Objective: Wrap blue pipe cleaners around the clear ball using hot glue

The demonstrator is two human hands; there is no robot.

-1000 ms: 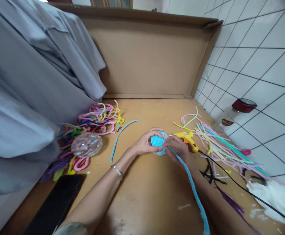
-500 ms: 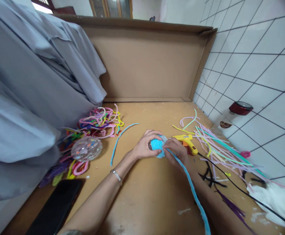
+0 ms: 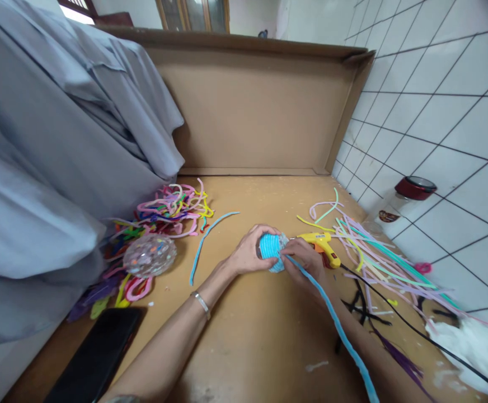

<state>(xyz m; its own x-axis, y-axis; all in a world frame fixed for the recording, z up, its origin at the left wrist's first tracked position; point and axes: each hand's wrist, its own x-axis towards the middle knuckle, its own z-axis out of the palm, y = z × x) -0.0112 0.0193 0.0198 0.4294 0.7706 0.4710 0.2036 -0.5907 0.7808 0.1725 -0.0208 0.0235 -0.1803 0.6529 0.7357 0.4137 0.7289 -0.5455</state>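
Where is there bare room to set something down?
Largest: brown tabletop, nearly bare between left forearm and right forearm. Another: before the brown cardboard panel, between the loose light-blue fuzzy stem and pastel fuzzy stems. Crowded: left, the multicoloured fuzzy pile; right, those stems.

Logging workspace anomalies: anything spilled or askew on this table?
A pale smear on the tabletop near the right forearm, perhaps dried glue. Left-side fuzzy strips are tangled, unlike the straighter right-side bundle. The blue strip in the right hand looks intact.

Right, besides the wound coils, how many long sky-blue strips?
2: the table strip, left of the left hand; the held strip, trailing from the right hand. Others may hide.
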